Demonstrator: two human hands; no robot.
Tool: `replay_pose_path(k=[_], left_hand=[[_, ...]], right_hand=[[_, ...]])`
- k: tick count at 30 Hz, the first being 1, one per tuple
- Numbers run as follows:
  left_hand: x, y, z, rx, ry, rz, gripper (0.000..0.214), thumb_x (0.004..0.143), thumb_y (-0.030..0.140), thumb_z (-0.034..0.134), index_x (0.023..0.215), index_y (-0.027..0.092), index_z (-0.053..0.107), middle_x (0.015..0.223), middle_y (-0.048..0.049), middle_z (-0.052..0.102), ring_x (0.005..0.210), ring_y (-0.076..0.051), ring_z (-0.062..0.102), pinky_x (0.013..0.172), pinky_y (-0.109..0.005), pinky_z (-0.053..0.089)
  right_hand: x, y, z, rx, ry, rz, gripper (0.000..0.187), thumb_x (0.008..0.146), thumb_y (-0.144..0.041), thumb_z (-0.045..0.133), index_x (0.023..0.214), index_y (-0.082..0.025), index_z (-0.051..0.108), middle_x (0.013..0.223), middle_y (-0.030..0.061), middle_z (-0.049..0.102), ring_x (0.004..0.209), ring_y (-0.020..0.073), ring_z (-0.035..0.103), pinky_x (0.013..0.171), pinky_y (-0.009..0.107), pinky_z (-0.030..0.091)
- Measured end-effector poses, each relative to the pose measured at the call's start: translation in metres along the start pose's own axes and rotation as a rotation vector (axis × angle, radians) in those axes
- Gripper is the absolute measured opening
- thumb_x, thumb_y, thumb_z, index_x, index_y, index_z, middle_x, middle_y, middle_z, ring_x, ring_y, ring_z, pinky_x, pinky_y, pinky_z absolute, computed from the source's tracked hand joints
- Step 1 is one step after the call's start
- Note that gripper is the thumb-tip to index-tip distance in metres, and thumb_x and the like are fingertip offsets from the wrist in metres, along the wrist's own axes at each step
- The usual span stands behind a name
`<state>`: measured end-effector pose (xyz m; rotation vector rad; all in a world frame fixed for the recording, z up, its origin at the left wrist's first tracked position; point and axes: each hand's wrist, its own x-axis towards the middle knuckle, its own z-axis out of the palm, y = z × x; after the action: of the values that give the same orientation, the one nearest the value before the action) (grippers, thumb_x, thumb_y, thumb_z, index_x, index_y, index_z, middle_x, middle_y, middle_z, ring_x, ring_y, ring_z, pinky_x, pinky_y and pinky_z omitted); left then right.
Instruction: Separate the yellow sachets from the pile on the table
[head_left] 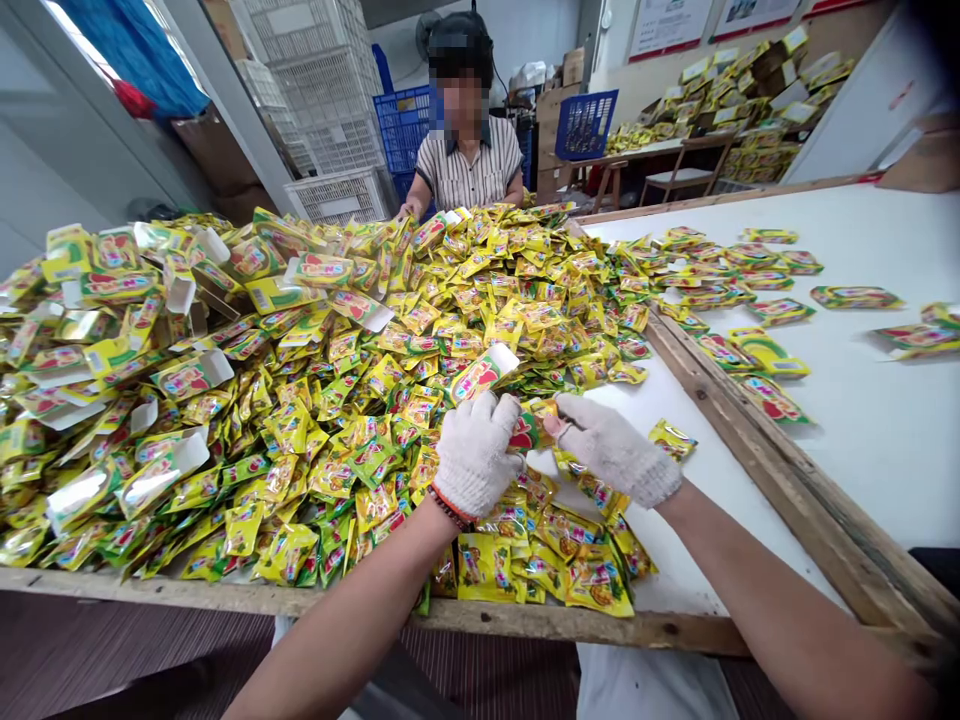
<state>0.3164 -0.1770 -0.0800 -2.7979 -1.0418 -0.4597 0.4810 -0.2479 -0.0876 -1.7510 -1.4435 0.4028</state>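
Observation:
In a white knit glove, my left hand [480, 455] is closed around a small carton [523, 432], whose red and green side shows past the fingers. My right hand [619, 448], gloved the same way, pinches a small yellow sachet [543, 410] at the carton's right end; the fingertips partly hide it. Just beyond my left fingers is another printed carton [482, 373] with a white flap sticking out. Below both hands, shiny yellow sachets [596, 578] lie along the table's front edge. A lone sachet [673, 438] rests right of my right hand.
A big heap of sachets [300, 430] spreads left, with open cartons [191, 375] on top. A wooden strip [750, 450] divides the white table; filled-looking cartons [776, 398] lie beyond it. Opposite sits a co-worker [469, 165], hand at the heap. Crates [315, 90] stand behind.

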Motion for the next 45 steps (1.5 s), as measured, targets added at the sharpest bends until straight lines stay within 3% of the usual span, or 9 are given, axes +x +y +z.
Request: replay_pose_path(k=[4,15,18,21,26,29,32,37,45], left_hand=[[0.0,0.001,0.001,0.01,0.011,0.008,0.052,0.074,0.027,0.063,0.124,0.023,0.05,0.113,-0.0078,0.056,0.102,-0.028,0.052,0.078,-0.041,0.043],[0.0,0.0,0.002,-0.075,0.037,0.09,0.059,0.074,0.029,0.069,0.128,0.022,0.049,0.11,-0.0088,0.057,0.1,-0.029,0.055,0.08,-0.042,0.046],[0.003,-0.007,0.006,-0.418,0.184,0.183,0.077,0.073,0.038,0.075,0.139,0.02,0.039,0.125,-0.0127,0.053,0.116,-0.03,0.052,0.097,-0.044,0.045],[0.008,-0.014,0.01,-0.938,0.296,0.008,0.077,0.074,0.043,0.077,0.137,0.021,0.038,0.131,-0.0121,0.051,0.123,-0.027,0.05,0.105,-0.041,0.043],[0.011,-0.018,0.016,-1.438,-0.032,-0.351,0.05,0.072,0.047,0.077,0.105,0.019,0.052,0.094,-0.0046,0.066,0.075,-0.017,0.064,0.065,-0.028,0.055],[0.014,-0.016,0.014,-1.485,-0.032,-0.354,0.051,0.069,0.045,0.08,0.102,0.019,0.052,0.094,-0.0038,0.065,0.075,-0.015,0.064,0.064,-0.025,0.054],[0.017,-0.013,0.007,-1.543,0.011,-0.396,0.054,0.075,0.051,0.072,0.11,0.019,0.047,0.09,-0.0027,0.061,0.07,-0.014,0.063,0.06,-0.026,0.054],[0.02,-0.013,0.001,-1.248,0.133,-0.31,0.03,0.087,0.046,0.057,0.094,0.018,0.054,0.076,0.0015,0.055,0.061,-0.01,0.054,0.055,-0.022,0.046],[0.041,0.021,0.017,-0.197,-0.17,0.154,0.012,0.084,0.02,0.052,0.09,0.018,0.061,0.09,-0.0058,0.064,0.083,-0.02,0.061,0.069,-0.029,0.044]], right_hand=[[0.001,0.001,-0.003,0.098,0.054,0.071,0.014,0.077,-0.028,0.057,0.08,-0.018,0.065,0.082,0.0056,0.07,0.076,0.018,0.061,0.071,0.03,0.047],[-0.009,-0.022,-0.01,0.479,-0.512,0.362,0.021,0.078,-0.038,0.057,0.077,-0.018,0.054,0.038,-0.0052,0.046,0.032,0.0083,0.04,0.036,0.019,0.025],[-0.007,-0.016,-0.006,0.568,-0.396,0.359,0.025,0.078,-0.042,0.06,0.077,-0.019,0.052,0.041,-0.0069,0.044,0.032,0.0068,0.037,0.035,0.019,0.023],[-0.004,-0.005,-0.004,0.677,-0.245,0.326,0.027,0.08,-0.045,0.061,0.08,-0.019,0.052,0.048,-0.0073,0.046,0.035,0.0052,0.035,0.037,0.019,0.02],[-0.001,0.004,-0.001,0.561,-0.162,0.242,0.026,0.081,-0.045,0.06,0.08,-0.018,0.06,0.051,-0.0052,0.047,0.043,0.0072,0.036,0.042,0.022,0.026],[0.004,0.007,-0.001,0.395,-0.057,0.143,0.026,0.076,-0.042,0.066,0.069,-0.018,0.062,0.063,-0.0005,0.059,0.058,0.0106,0.048,0.052,0.023,0.036],[0.013,0.015,-0.008,0.632,0.125,0.201,0.023,0.07,-0.041,0.071,0.07,-0.019,0.062,0.063,-0.0017,0.059,0.054,0.0096,0.047,0.051,0.023,0.037],[0.027,0.035,-0.038,1.013,0.581,0.193,0.026,0.076,-0.047,0.06,0.089,-0.025,0.056,0.085,-0.0003,0.065,0.066,0.0105,0.058,0.059,0.023,0.048],[0.014,0.047,-0.032,-0.16,-0.207,0.118,0.028,0.06,-0.029,0.073,0.086,-0.019,0.07,0.079,0.0061,0.067,0.072,0.0205,0.06,0.063,0.029,0.043]])
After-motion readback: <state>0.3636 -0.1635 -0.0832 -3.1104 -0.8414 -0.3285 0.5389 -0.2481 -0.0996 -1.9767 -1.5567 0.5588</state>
